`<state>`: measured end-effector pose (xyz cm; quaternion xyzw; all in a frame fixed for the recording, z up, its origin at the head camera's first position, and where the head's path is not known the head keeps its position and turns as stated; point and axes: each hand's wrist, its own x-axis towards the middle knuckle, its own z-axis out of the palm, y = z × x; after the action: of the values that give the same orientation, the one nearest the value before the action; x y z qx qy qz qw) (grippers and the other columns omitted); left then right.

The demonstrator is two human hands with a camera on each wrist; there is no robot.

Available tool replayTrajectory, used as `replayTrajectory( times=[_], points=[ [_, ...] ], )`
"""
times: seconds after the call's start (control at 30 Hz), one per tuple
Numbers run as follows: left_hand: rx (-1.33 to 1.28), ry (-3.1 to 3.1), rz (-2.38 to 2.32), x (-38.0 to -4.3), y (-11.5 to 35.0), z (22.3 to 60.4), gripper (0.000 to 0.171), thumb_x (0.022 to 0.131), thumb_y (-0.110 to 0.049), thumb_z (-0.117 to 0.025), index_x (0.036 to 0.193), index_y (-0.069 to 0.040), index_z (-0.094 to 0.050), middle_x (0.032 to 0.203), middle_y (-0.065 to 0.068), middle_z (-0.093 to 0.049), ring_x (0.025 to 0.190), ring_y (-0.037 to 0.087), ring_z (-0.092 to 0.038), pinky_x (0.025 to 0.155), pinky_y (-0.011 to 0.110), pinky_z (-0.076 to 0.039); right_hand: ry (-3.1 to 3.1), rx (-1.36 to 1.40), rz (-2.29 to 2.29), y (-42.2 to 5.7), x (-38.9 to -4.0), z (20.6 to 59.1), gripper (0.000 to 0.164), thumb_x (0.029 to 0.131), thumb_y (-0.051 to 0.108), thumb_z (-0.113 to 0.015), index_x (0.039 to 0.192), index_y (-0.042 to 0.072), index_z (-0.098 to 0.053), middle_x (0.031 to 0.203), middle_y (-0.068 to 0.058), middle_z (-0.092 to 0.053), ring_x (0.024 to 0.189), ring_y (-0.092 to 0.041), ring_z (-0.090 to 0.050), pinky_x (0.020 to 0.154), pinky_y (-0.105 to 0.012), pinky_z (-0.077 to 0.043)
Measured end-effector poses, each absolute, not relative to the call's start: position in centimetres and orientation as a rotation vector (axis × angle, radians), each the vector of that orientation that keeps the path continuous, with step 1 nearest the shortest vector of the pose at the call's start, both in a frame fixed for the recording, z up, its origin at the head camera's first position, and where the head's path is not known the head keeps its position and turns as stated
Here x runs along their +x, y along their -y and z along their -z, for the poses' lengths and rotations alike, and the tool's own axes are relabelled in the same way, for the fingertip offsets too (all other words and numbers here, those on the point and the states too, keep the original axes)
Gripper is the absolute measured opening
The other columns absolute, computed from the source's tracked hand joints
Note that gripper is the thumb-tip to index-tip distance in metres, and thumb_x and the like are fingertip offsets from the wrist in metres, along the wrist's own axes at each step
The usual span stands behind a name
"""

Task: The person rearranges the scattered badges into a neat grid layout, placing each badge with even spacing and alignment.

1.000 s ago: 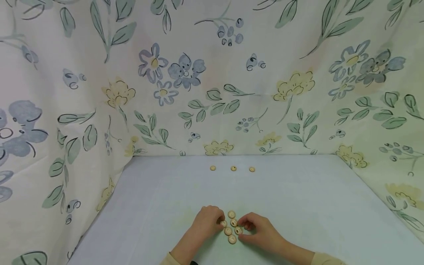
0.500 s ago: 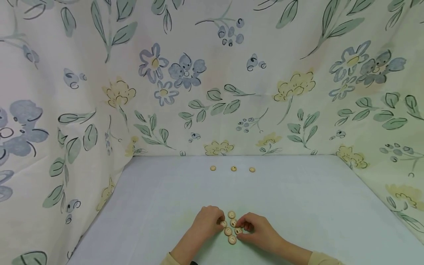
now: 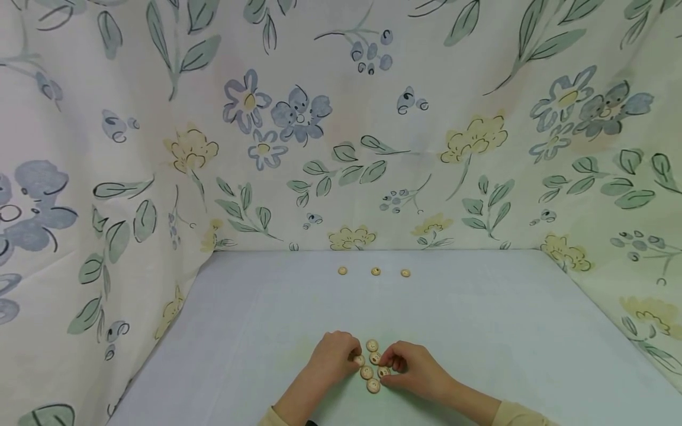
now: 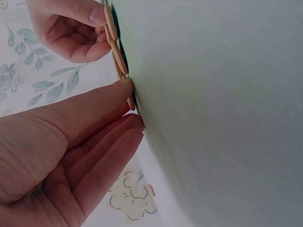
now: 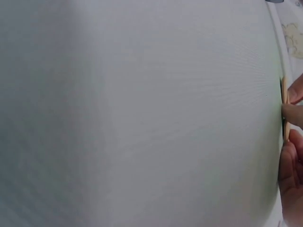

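Note:
In the head view a small cluster of round, pale wooden buttons [image 3: 366, 372] lies near the table's front, set close together like a ring. My left hand [image 3: 334, 355] pinches the leftmost button [image 3: 360, 360] with thumb and finger. From the other side my right hand [image 3: 418, 370] has its finger and thumb about the right-hand button [image 3: 383, 371], which bears a dark spot. The left wrist view shows several buttons [image 4: 119, 56] edge-on in a row, with my left thumb [image 4: 124, 86] at one. In the right wrist view my right hand [image 5: 293, 177] is mostly cut off.
Three more wooden buttons [image 3: 376, 271] lie spaced in a row near the table's back edge. The table [image 3: 479, 307] is covered in pale cloth. A floral curtain [image 3: 341, 177] hangs behind it and along both sides.
My right hand has shifted slightly left against the buttons. The left hand stays where it was, and the back row has not moved.

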<state>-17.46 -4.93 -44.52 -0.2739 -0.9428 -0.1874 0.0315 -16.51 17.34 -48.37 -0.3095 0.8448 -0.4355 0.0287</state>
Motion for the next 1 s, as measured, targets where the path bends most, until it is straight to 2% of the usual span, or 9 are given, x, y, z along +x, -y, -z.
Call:
replayTrajectory(
  times=[0.4, 0.67, 1.0],
  points=[
    [-0.860, 2.895, 0.582, -17.5, 5.1, 44.7, 0.012, 0.071, -0.009, -0.081, 0.073, -0.014, -0.070, 0.064, -0.011, -0.052, 0.060, 0.004, -0.042, 0.063, 0.027, -0.040, -2.561, -0.905, 1.390, -17.5, -16.7, 48.2, 0.024, 0.079, 0.026, -0.081, 0.094, 0.013, -0.067, 0.086, 0.006, -0.064, 0.073, -0.009, -0.057, 0.064, -0.023, -0.049],
    [-0.859, 2.884, 0.574, -17.5, 5.1, 44.6, 0.013, 0.069, -0.009, -0.081, 0.073, -0.014, -0.070, 0.064, -0.010, -0.053, 0.060, 0.004, -0.043, 0.063, 0.028, -0.040, -2.577, -0.934, 1.372, -17.7, -17.6, 48.2, 0.021, 0.079, 0.025, -0.081, 0.091, 0.016, -0.066, 0.079, 0.008, -0.062, 0.069, -0.003, -0.056, 0.061, -0.022, -0.049],
    [-0.852, 2.872, 0.573, -17.5, 5.0, 44.5, 0.013, 0.068, -0.008, -0.081, 0.072, -0.014, -0.070, 0.064, -0.010, -0.056, 0.059, 0.004, -0.046, 0.063, 0.028, -0.042, -2.615, -0.895, 1.347, -17.4, -19.8, 47.6, 0.022, 0.077, 0.021, -0.082, 0.090, 0.013, -0.066, 0.076, 0.008, -0.061, 0.068, -0.002, -0.054, 0.060, -0.022, -0.049]
  ],
)
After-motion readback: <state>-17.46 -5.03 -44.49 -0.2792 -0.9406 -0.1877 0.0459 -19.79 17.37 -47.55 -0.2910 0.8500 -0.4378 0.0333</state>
